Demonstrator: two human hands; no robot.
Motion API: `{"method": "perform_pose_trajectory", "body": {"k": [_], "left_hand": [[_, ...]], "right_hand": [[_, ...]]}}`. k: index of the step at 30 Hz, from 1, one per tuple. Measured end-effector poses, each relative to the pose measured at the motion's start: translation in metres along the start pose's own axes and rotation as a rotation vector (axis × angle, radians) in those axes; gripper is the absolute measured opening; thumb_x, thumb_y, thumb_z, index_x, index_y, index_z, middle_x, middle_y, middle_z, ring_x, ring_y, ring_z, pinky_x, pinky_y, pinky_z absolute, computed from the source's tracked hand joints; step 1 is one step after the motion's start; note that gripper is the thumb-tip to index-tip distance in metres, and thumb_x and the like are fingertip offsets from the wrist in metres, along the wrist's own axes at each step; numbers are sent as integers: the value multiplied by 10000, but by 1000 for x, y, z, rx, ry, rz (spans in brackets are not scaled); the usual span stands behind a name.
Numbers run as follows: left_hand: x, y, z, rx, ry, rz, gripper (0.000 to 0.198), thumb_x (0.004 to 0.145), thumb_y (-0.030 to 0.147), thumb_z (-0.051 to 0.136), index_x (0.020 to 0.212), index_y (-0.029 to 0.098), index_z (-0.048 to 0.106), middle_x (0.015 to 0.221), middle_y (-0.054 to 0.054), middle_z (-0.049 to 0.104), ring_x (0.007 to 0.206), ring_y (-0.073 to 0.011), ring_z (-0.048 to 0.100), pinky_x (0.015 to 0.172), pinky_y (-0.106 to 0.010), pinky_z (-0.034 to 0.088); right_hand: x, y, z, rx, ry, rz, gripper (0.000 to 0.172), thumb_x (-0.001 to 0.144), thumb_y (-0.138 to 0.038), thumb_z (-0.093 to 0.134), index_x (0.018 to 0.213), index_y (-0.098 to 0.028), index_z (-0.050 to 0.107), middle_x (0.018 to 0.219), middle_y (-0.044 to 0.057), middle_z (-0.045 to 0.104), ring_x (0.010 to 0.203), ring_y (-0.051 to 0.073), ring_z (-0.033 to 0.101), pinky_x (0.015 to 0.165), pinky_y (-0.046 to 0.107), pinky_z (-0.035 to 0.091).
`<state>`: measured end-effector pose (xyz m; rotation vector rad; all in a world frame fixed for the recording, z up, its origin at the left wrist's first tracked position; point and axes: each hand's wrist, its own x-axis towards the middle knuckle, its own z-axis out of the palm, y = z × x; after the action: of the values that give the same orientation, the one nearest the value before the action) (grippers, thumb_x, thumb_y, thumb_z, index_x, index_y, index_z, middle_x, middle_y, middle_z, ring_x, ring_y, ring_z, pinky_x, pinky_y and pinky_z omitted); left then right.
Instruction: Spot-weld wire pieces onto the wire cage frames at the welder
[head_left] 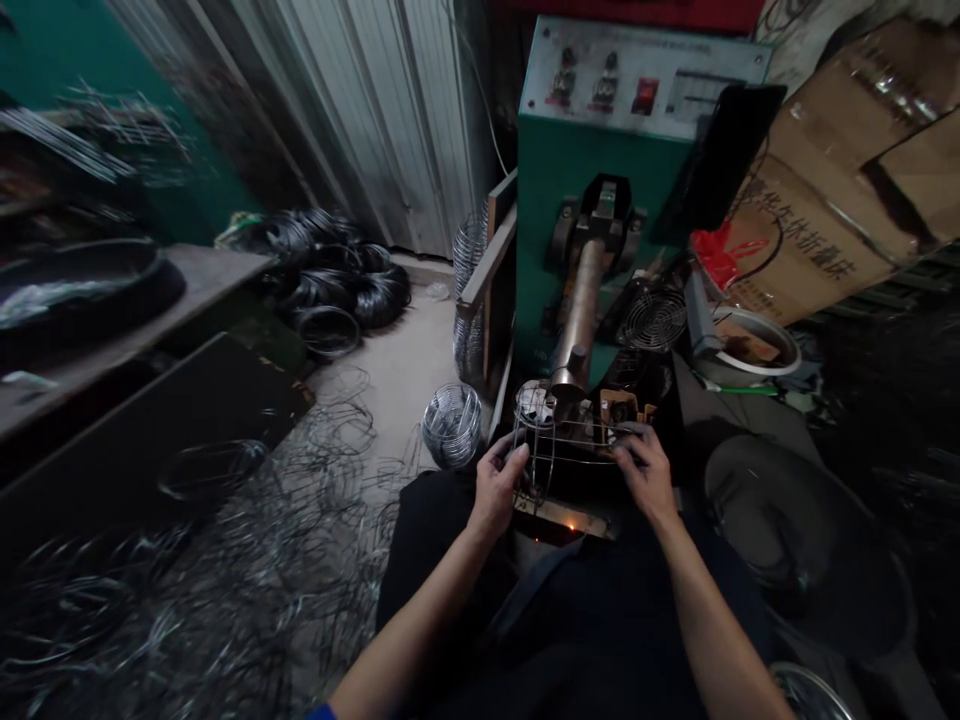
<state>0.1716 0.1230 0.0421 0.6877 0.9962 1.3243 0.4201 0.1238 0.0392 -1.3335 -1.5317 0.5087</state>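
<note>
A bent wire frame point(553, 452) spans the space between my hands, in front of a green machine point(540, 240). My left hand point(499, 482) pinches its left side, thumb and fingers closed around the wires. On the other side, my right hand point(646, 472) grips the ends of the thin wires with bent fingers. Just above the frame is the tip of the machine's thick metal arm point(581, 320), which slopes down toward me; whether they touch I cannot tell. Small orange sparks point(572, 527) glow below the frame.
A bundle of wire rings point(451, 425) stands left of the machine. Loose wire pieces point(292, 540) litter the floor, and black wire coils point(337, 270) lie behind. At right are a round dark stool-like disc point(795, 540), a bowl point(787, 345) and a cardboard box point(832, 190).
</note>
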Motion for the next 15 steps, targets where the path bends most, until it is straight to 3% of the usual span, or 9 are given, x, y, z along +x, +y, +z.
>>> {"method": "perform_pose_trajectory", "body": {"k": [4,10,15], "left_hand": [[-2,-1,2,-8,11,3,621,718,463,800,1203,104,654,642,36,555,460,-61,448,428,-191,460],[0,0,5,-25,21,15,683,730,479,786,1274,104,614,535,78,488,388,-74,428,381,-217,465],[4,-2,3,-26,13,30,654,763,448,772,1288,99,599,527,79,484,391,-72,423,378,-203,454]], "right_hand": [[2,-1,4,100,52,107,325,871,-454,653,667,-202,628,1002,78,592,1009,253,549,904,376,404],[12,-5,12,45,51,80,385,839,-451,700,577,-204,563,906,54,567,945,237,525,875,367,378],[19,-2,13,90,50,109,380,824,-487,704,596,-203,597,970,73,595,992,253,541,899,373,396]]}}
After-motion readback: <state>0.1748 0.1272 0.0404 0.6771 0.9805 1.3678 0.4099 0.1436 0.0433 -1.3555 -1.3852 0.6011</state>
